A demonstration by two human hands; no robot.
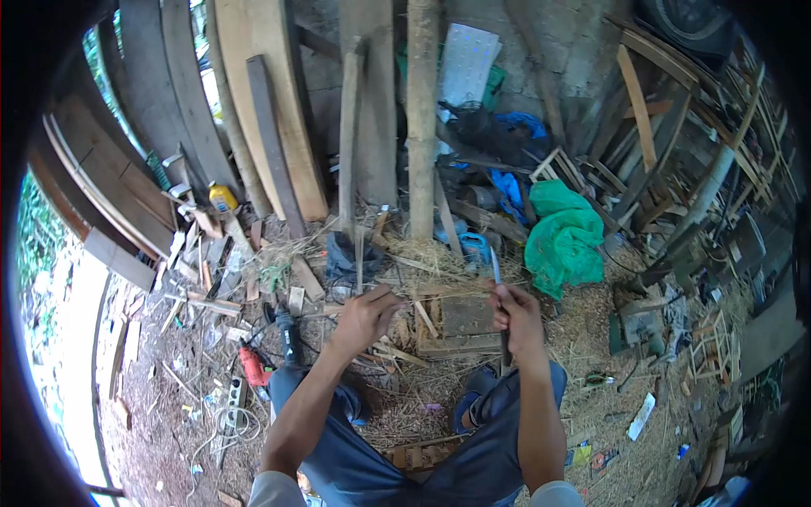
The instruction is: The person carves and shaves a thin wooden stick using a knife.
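Observation:
My right hand [519,319] is closed around a knife [496,266], its pale blade pointing up and away from me and its dark handle running down below the fist. To the left, my left hand [370,317] is raised with its fingers pinched together. Whatever those fingers hold is too thin to make out against the straw-coloured shavings [439,258] behind. Both hands are above my knees, apart from each other. Between my feet and beyond lies a wooden board [469,317] on the ground.
A red power tool [253,368], an angle grinder [288,336] and a power strip [234,404] with cord lie left of my legs. A green plastic bag [564,241] lies ahead on the right. Planks [262,110] and a bamboo pole [421,127] stand ahead; scrap wood [667,160] is piled right.

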